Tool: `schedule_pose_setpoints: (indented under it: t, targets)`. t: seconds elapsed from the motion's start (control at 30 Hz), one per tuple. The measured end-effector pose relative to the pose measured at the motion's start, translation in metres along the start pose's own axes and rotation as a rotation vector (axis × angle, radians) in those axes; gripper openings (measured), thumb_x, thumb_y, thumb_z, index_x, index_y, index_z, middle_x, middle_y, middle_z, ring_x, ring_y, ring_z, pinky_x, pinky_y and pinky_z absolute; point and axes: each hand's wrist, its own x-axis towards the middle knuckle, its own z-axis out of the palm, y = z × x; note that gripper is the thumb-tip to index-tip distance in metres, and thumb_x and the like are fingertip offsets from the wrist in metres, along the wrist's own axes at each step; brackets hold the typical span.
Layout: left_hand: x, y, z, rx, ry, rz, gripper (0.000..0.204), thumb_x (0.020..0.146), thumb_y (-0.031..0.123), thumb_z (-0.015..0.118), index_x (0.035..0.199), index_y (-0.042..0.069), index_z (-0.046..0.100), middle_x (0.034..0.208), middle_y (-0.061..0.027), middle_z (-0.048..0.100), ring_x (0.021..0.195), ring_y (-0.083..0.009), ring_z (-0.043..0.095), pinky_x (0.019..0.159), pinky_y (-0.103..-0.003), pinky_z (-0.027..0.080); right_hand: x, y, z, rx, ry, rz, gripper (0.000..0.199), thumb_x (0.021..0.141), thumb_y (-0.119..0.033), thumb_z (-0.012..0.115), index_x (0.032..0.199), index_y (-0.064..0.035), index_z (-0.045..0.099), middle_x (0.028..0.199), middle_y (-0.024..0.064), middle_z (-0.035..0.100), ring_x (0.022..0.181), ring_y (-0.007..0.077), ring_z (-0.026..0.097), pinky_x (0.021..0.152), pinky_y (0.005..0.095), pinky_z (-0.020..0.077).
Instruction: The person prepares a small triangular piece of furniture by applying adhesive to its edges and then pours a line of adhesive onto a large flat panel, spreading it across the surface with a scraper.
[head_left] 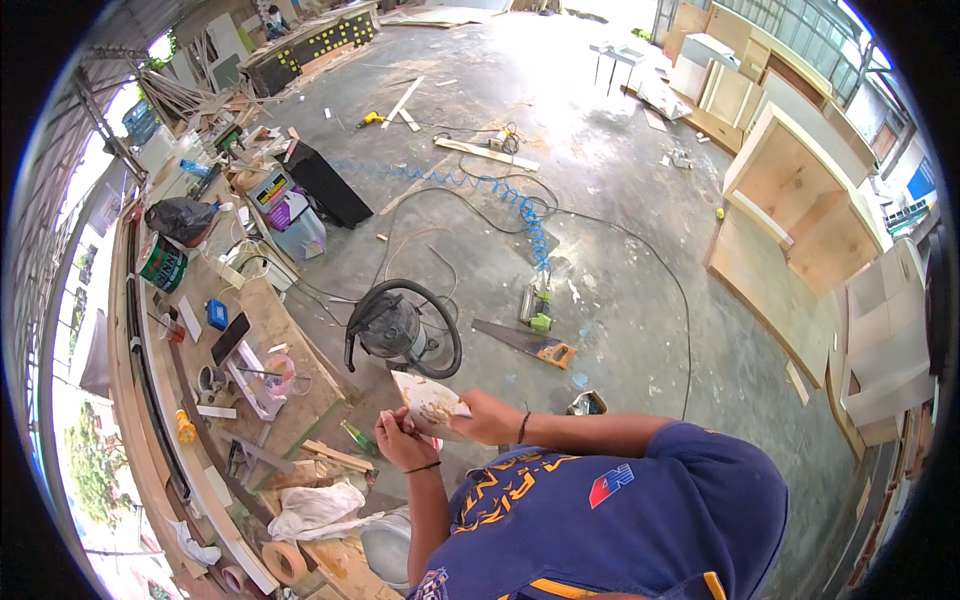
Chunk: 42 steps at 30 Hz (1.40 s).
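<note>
My right hand (487,417) grips the right side of a small, flat white board (428,397) smeared with brownish paste, held in front of my body. Close by the board's lower left edge, my left hand (400,442) is closed with its fingertips pinched together. What lies between those fingers, if anything, is too small to make out. Just beyond the board stands a grey shop vacuum (388,325) with its black hose curled round it. A handsaw (525,342) with an orange and black handle lies on the floor to the right of the vacuum.
A cluttered workbench (262,322) runs along my left, bearing a paint can (163,264) and a masking tape roll (284,562). A green nail gun (538,308) on a coiled blue air hose (530,212) lies on the floor. Wooden cabinets (800,190) stand at right.
</note>
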Motion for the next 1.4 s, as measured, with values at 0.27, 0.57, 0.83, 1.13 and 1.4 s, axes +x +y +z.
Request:
schedule_pose_setpoints:
  t: [0.27,0.57,0.83,1.13,1.4]
  targets:
    - [-0.004,0.003,-0.047,0.192,-0.172,0.036,0.011,0.095,0.015,0.050,0.088,0.008,0.053,0.069,0.0033,0.048,0.060,-0.0047,0.044,0.052,-0.020,0.037,-0.006,0.009,0.043,-0.313,-0.025,-0.175,0.045,0.083,-0.016,0.052,0.128,-0.0130,0.051,0.086,0.0246,0.063,0.073,0.0397,0.061,0.065,0.0443,0.0470]
    - [-0.006,-0.001,-0.086,-0.015,-0.213,-0.319,0.010,0.092,0.017,0.054,0.086,0.009,0.057,0.069,0.0042,0.051,0.060,-0.0054,0.048,0.053,-0.021,0.040,-0.002,0.029,0.067,-0.373,-0.050,-0.091,0.051,0.084,-0.011,0.049,0.134,-0.0139,0.045,0.086,0.0244,0.063,0.075,0.0439,0.059,0.066,0.0488,0.0460]
    - [0.003,0.032,-0.103,1.255,-0.695,0.734,0.014,0.087,0.014,0.053,0.091,0.003,0.060,0.084,-0.0151,0.062,0.078,-0.0356,0.056,0.070,-0.044,0.043,-0.010,0.027,0.075,-0.424,-0.026,-0.234,0.048,0.084,-0.017,0.050,0.132,-0.0145,0.048,0.081,0.0244,0.063,0.071,0.0427,0.060,0.065,0.0490,0.0477]
    - [-0.018,0.046,-0.083,0.989,-0.572,0.386,0.022,0.090,0.010,0.051,0.073,-0.004,0.053,0.067,-0.0144,0.051,0.058,-0.0274,0.048,0.055,-0.036,0.039,-0.011,-0.003,0.059,-0.162,0.012,0.004,0.041,0.080,-0.014,0.053,0.120,-0.0046,0.056,0.092,0.0220,0.066,0.085,0.0356,0.065,0.074,0.0419,0.0492]
    - [-0.036,0.061,-0.066,1.019,-0.612,0.446,0.010,0.085,0.004,0.049,0.086,-0.002,0.057,0.069,-0.0136,0.053,0.079,-0.0312,0.053,0.078,-0.042,0.042,0.013,0.018,0.033,0.215,0.159,0.087,0.037,0.078,-0.007,0.063,0.113,-0.0004,0.060,0.105,0.0057,0.066,0.095,0.0125,0.059,0.085,0.0318,0.0486]
